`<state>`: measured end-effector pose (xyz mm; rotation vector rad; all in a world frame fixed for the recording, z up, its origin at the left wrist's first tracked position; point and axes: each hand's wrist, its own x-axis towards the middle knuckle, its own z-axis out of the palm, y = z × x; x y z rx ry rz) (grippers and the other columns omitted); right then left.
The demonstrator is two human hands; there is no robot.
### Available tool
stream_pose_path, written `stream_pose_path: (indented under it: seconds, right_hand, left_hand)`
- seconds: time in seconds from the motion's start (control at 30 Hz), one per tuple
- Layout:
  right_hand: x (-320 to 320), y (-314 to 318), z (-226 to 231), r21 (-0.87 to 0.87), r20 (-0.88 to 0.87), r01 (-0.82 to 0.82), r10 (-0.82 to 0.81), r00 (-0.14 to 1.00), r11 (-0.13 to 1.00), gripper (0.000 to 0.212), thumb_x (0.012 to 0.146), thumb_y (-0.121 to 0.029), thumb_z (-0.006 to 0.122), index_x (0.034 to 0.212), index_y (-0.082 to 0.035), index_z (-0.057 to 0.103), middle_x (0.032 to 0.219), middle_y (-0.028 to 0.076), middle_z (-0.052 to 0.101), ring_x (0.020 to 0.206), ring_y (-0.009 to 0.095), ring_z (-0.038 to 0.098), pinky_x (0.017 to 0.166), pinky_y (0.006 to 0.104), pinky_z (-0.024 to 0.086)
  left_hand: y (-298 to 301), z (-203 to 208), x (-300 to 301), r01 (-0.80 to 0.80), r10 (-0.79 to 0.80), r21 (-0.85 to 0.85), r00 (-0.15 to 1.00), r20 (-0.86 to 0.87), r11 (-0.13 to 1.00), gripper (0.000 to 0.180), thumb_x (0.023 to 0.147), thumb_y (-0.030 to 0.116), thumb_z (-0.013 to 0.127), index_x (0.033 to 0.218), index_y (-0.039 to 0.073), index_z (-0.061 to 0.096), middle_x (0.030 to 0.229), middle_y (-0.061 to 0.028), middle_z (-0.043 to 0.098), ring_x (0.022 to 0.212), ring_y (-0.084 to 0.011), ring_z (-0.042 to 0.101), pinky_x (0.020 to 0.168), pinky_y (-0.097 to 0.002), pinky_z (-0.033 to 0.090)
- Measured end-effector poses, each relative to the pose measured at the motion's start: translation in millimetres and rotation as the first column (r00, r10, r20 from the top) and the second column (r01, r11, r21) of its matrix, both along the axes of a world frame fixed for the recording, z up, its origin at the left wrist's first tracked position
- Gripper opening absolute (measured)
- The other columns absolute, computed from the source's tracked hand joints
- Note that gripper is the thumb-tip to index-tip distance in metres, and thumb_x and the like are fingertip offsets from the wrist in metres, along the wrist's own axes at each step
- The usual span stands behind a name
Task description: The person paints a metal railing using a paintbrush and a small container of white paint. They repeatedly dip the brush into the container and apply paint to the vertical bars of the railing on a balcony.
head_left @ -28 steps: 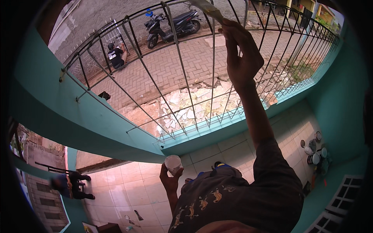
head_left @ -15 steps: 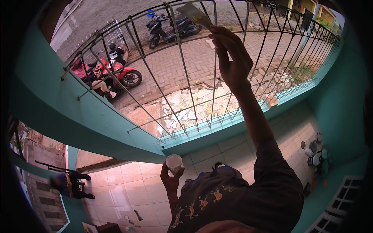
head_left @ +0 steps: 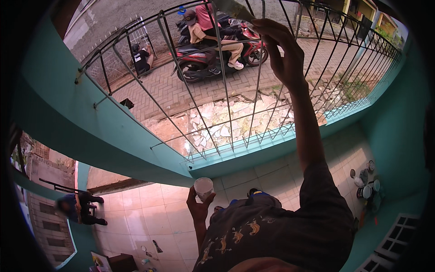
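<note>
My right hand is raised on a stretched arm near the upper part of the metal bars. Its fingers close on a flat, wide-ended tool, greyish and smeared; I cannot tell whether it is a brush or a scraper. The tool overlaps the top of the bars, and whether it touches them is unclear. Low in front of my body, my left hand grips a small whitish plastic cup with its mouth facing up. Pale residue shows on the cup; its contents are hard to make out.
Beyond the bars, two people ride a red motorcycle along the paved lane. Another person sits by the far wall. A seated person is at left. Buckets stand by the right wall; tools lie on the tiles.
The red motorcycle with its riders has moved right along the lane, now in front of the parked dark one. My right hand and its tool have shifted slightly right; the cup stays in my left hand.
</note>
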<state>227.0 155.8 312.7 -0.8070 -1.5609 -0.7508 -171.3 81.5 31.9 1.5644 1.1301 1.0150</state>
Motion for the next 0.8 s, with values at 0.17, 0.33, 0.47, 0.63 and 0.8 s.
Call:
stream_pose_path:
  seconds: [0.17,0.33,0.47,0.63,0.8]
  right_hand:
    - [11,-3,-3,0.059,-0.108,-0.124,0.129,0.986,0.991,0.025,0.092,0.006,0.06,0.113,-0.006,0.065,0.117,0.008,0.068,0.107,0.021,0.068,0.086,0.0319,0.056]
    - [7,3,0,0.009,-0.05,-0.005,0.006,0.999,1.0,0.024,0.092,0.006,0.06,0.112,-0.006,0.066,0.115,0.01,0.069,0.105,0.022,0.068,0.085,0.031,0.056]
    - [-16,-15,-7,0.076,-0.102,0.02,-0.012,0.995,0.997,0.019,0.092,0.006,0.06,0.111,0.001,0.063,0.114,0.015,0.068,0.096,0.023,0.071,0.079,0.03,0.059]
    - [-51,-13,-6,0.126,-0.02,-0.027,0.03,0.999,0.992,0.016,0.089,0.0,0.069,0.104,0.001,0.064,0.113,0.015,0.069,0.088,0.022,0.073,0.071,0.0297,0.06]
    - [-67,1,9,0.14,0.014,0.184,-0.188,0.982,0.973,0.019,0.087,-0.006,0.073,0.103,-0.005,0.065,0.106,0.009,0.069,0.089,0.025,0.071,0.07,0.0327,0.058]
  left_hand:
    - [0,-1,1,-0.019,0.019,-0.001,1.0,-0.014,1.0,0.062,0.067,0.019,0.092,0.119,0.001,0.061,0.106,-0.0108,0.068,0.103,-0.0221,0.064,0.093,-0.0373,0.048]
    - [0,-4,0,-0.007,0.007,0.011,1.0,0.018,1.0,0.062,0.067,0.019,0.091,0.119,0.001,0.061,0.105,-0.0108,0.069,0.102,-0.0224,0.064,0.091,-0.0372,0.049]
    - [0,-3,1,-0.031,0.031,-0.001,0.999,0.023,1.0,0.062,0.067,0.019,0.092,0.117,0.001,0.062,0.104,-0.011,0.069,0.101,-0.0222,0.064,0.09,-0.0371,0.049]
    - [1,-2,-6,-0.027,0.027,0.004,1.0,-0.007,1.0,0.061,0.067,0.02,0.092,0.116,0.0,0.062,0.103,-0.0114,0.069,0.099,-0.0223,0.065,0.089,-0.0365,0.049]
    - [3,1,-11,-0.021,0.022,0.026,1.0,-0.021,0.999,0.061,0.067,0.022,0.092,0.115,0.0,0.061,0.1,-0.0113,0.069,0.098,-0.0222,0.065,0.088,-0.0364,0.049]
